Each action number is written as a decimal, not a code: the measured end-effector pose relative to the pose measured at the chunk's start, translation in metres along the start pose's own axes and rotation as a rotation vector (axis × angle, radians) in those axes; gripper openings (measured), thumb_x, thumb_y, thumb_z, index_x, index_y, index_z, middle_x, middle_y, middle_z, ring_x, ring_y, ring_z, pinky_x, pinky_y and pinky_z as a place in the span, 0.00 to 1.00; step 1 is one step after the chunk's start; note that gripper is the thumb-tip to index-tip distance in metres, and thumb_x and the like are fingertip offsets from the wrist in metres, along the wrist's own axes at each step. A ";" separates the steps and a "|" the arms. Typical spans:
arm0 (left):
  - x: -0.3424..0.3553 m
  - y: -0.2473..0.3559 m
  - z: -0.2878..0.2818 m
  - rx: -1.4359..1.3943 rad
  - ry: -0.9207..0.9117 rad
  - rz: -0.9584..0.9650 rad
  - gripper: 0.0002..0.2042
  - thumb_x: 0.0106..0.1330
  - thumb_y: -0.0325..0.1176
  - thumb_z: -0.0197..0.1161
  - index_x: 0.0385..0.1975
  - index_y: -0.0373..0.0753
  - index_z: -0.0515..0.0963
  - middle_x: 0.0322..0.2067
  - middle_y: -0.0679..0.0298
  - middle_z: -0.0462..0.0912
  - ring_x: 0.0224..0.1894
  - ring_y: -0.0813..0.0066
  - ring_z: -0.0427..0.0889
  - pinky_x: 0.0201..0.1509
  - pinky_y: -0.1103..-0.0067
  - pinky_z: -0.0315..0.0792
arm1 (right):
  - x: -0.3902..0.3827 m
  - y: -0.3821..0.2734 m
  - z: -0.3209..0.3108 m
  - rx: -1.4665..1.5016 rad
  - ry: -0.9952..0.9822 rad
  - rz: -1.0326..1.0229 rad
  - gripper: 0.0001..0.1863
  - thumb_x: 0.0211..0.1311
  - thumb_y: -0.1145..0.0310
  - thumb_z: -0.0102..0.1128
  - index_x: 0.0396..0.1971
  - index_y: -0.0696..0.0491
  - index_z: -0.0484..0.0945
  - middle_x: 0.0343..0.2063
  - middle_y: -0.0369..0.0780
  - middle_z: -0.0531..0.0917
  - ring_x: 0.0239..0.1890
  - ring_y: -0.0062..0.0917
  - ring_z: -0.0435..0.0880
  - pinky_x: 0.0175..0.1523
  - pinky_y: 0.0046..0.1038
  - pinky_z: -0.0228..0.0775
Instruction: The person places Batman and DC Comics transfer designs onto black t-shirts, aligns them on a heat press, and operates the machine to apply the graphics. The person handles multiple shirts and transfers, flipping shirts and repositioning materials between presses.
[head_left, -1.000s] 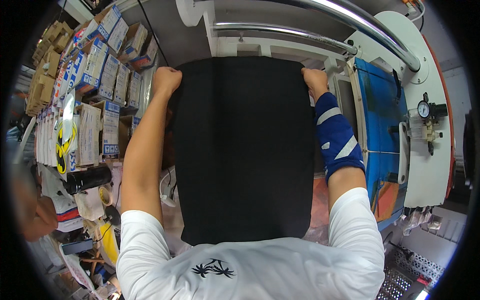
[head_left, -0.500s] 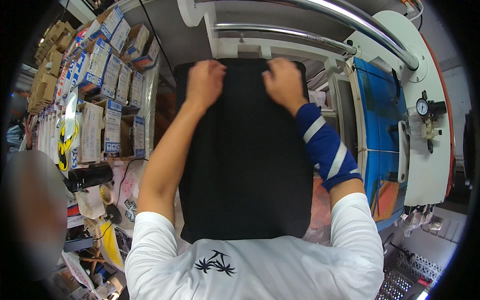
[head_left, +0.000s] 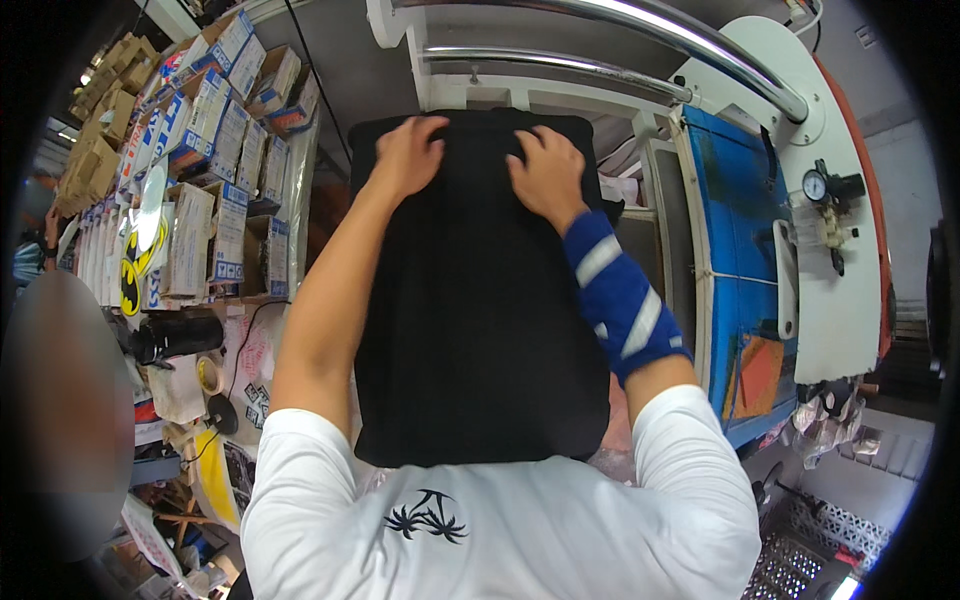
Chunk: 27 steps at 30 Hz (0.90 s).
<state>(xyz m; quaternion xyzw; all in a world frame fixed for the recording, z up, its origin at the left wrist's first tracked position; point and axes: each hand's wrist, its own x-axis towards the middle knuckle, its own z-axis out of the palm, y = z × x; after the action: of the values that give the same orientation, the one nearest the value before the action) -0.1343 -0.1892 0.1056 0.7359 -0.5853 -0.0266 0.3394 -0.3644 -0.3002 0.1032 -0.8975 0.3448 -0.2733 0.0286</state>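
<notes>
A black cloth (head_left: 480, 320) lies spread over a rectangular board in front of me. My left hand (head_left: 408, 155) rests on its far part, left of the middle, with fingers bent and apart. Right of that, my right hand (head_left: 545, 170) is on the cloth too, fingers loosely curved and separated, holding nothing. A blue wrap with white stripes (head_left: 625, 290) covers my right forearm.
Stacked cardboard boxes (head_left: 205, 125) stand left, above a cluttered bench (head_left: 250, 350). Chrome bars (head_left: 545, 61) of a white press frame run behind the cloth, with a blue panel (head_left: 730, 240) and pressure gauge (head_left: 814, 184) right. A blurred person (head_left: 70, 390) is at far left.
Both hands have left the cloth's far corners, moved inward onto its top and opened their grip. The view has shifted slightly, and the other person at left has moved.
</notes>
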 end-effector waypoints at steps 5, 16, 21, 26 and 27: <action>-0.231 -0.042 -0.054 -0.368 0.288 -0.443 0.16 0.76 0.36 0.58 0.56 0.31 0.77 0.56 0.52 0.80 0.61 0.59 0.77 0.68 0.69 0.68 | -0.200 0.040 -0.096 0.284 0.063 0.606 0.18 0.72 0.62 0.59 0.53 0.60 0.79 0.52 0.51 0.82 0.56 0.43 0.80 0.63 0.41 0.70; -0.489 -0.024 -0.131 -1.341 -0.148 -1.100 0.17 0.74 0.38 0.64 0.57 0.35 0.77 0.54 0.59 0.84 0.55 0.68 0.83 0.62 0.71 0.77 | -0.411 0.072 -0.193 1.512 -0.113 1.383 0.18 0.73 0.62 0.63 0.55 0.56 0.80 0.49 0.41 0.85 0.51 0.25 0.83 0.61 0.28 0.73; -0.475 -0.011 -0.130 -1.296 -0.179 -1.003 0.20 0.75 0.34 0.61 0.61 0.30 0.73 0.58 0.57 0.81 0.58 0.68 0.80 0.66 0.69 0.72 | -0.437 0.086 -0.178 1.129 -0.170 1.268 0.17 0.74 0.61 0.60 0.52 0.58 0.80 0.47 0.40 0.84 0.50 0.25 0.80 0.59 0.29 0.73; -0.471 -0.002 -0.123 -1.326 -0.067 -1.030 0.18 0.75 0.37 0.63 0.57 0.31 0.77 0.48 0.65 0.85 0.48 0.76 0.83 0.55 0.77 0.76 | -0.432 0.091 -0.178 1.122 -0.226 1.260 0.21 0.78 0.59 0.54 0.58 0.60 0.77 0.53 0.42 0.83 0.55 0.29 0.79 0.61 0.31 0.71; -0.473 0.004 -0.121 -1.300 -0.033 -1.031 0.18 0.74 0.36 0.63 0.57 0.31 0.78 0.47 0.64 0.85 0.47 0.76 0.83 0.55 0.77 0.76 | -0.429 0.089 -0.171 1.274 -0.211 1.283 0.17 0.77 0.61 0.56 0.55 0.58 0.79 0.50 0.41 0.84 0.52 0.27 0.81 0.58 0.29 0.74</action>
<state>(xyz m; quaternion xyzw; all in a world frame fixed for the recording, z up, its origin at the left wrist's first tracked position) -0.2330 0.2836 0.0311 0.5686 -0.0473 -0.5225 0.6336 -0.7677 -0.0723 0.0250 -0.3681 0.5574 -0.2604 0.6972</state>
